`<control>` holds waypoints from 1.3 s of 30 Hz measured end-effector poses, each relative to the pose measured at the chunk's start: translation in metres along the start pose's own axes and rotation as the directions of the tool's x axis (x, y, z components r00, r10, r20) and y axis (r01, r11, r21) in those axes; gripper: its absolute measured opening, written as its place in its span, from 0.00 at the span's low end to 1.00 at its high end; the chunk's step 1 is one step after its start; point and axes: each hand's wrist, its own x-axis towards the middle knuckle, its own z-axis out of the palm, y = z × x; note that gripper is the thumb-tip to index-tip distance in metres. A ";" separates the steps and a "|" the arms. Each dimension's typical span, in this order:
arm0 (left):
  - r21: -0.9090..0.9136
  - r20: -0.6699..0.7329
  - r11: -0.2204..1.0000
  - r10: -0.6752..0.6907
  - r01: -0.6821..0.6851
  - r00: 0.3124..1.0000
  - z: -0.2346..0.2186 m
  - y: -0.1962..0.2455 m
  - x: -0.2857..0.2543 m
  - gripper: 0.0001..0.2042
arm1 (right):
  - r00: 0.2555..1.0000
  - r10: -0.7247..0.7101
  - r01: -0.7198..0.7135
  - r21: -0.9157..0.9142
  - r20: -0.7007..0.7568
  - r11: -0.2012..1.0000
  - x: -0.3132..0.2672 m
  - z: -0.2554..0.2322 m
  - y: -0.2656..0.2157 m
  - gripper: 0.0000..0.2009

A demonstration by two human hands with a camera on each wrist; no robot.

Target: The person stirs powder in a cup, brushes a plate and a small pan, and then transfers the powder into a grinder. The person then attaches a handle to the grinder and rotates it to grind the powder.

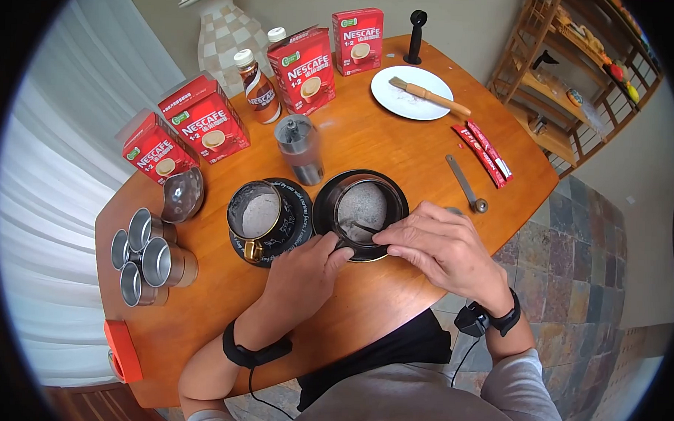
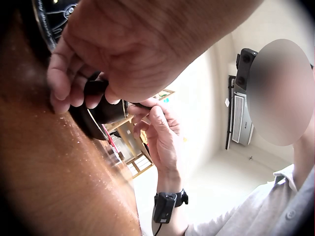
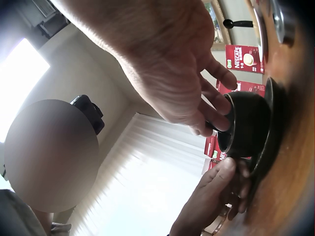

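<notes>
A black cup of frothy, pale grey-brown liquid stands on a dark saucer near the front of the table. My left hand grips the cup's handle at its near side, the handle mostly covered by the fingers. Over the right side of the rim, my right hand pinches a thin dark spoon whose lower end dips into the liquid. Just left, a second cup with a gold handle and similar pale contents rests on a black saucer with white lettering.
Behind the cups stands a coffee grinder. Red Nescafe boxes and a bottle line the back. Metal cups and a glass bowl are left; a plate with a brush, sachets and measuring spoon are right.
</notes>
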 end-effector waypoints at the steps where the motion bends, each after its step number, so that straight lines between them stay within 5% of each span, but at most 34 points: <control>1: -0.019 0.002 1.000 -0.019 0.019 1.000 -0.001 0.001 0.000 0.10 | 1.000 -0.002 0.002 -0.001 -0.004 1.000 0.000 0.000 0.000 0.09; 16: 0.055 -0.025 0.996 0.076 -0.074 0.997 0.003 -0.005 -0.001 0.12 | 0.997 0.021 -0.023 -0.024 -0.070 0.999 0.007 0.005 0.000 0.08; 28: 0.024 -0.015 0.998 0.062 -0.062 0.998 0.002 -0.004 0.000 0.12 | 0.994 0.077 -0.078 -0.014 -0.083 0.997 0.008 0.007 0.001 0.06; 31: -0.073 0.013 0.997 -0.033 0.034 0.999 0.001 0.002 0.000 0.10 | 0.995 0.082 -0.081 0.004 -0.062 0.997 0.007 0.013 0.005 0.07; 34: 0.004 -0.040 0.996 0.085 -0.085 0.996 0.006 -0.007 -0.001 0.12 | 0.995 0.086 -0.085 0.019 -0.046 0.996 0.007 0.016 0.007 0.07; 39: 0.012 -0.041 0.997 0.081 -0.080 0.996 0.006 -0.006 -0.001 0.12 | 0.991 0.114 -0.113 0.021 -0.074 0.993 0.006 0.017 0.006 0.07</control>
